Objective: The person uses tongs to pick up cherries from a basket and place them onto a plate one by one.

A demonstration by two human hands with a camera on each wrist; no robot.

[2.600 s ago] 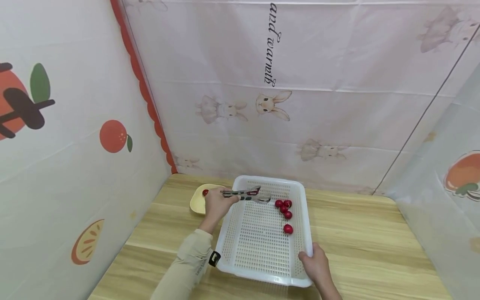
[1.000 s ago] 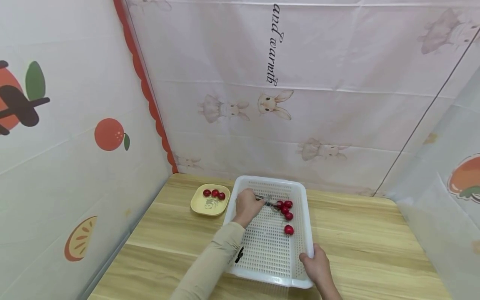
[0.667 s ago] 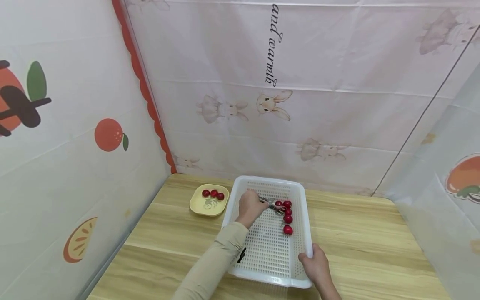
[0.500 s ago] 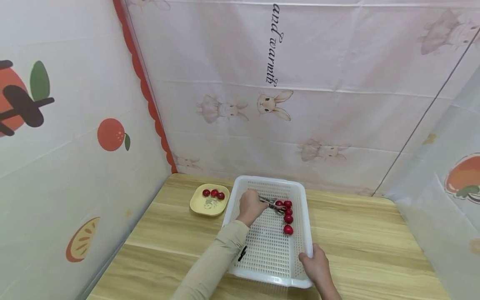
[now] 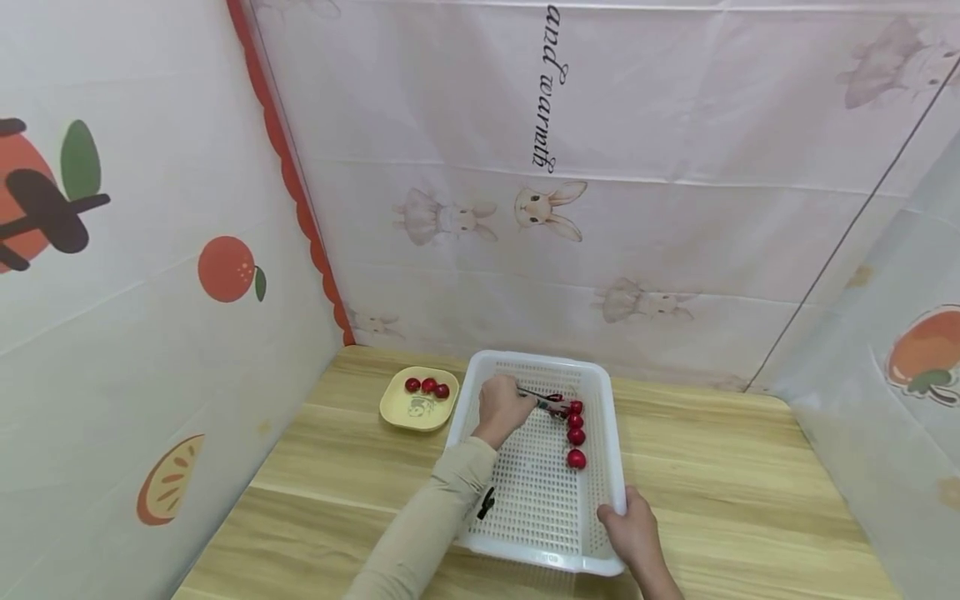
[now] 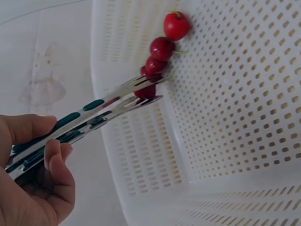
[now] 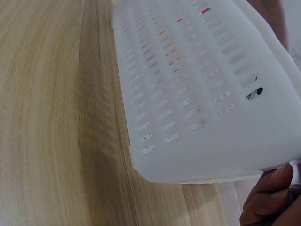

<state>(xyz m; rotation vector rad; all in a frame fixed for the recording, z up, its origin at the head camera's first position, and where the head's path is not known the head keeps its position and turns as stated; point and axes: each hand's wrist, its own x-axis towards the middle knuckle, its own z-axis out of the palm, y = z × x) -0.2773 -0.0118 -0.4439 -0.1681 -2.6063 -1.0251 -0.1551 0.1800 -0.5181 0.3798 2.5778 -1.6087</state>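
My left hand (image 5: 501, 408) reaches over the white basket (image 5: 525, 560) and holds metal tongs (image 6: 101, 110) with teal grip pads, thumb on one arm and fingers on the other. The tongs' tips lie on either side of a dark red cherry (image 6: 146, 92) near the basket's far right side. A row of several cherries (image 5: 576, 458) runs along the right part of the basket floor, from the tongs toward me. My right hand (image 5: 632, 527) grips the basket's right rim near its front corner, thumb on the inside; the right wrist view shows the curled fingers (image 7: 270, 193) at the rim.
Left of the basket stands a small yellow dish (image 5: 401, 415) with a panda print and 3 cherries in it. Both rest on a wooden table (image 5: 735, 483). Printed cloth walls (image 5: 465, 317) enclose the table at the back and sides.
My left hand has moved right from the yellow dish into the basket with the tongs, whose tips now straddle the cherry at the far end. My right hand has stayed on the rim.
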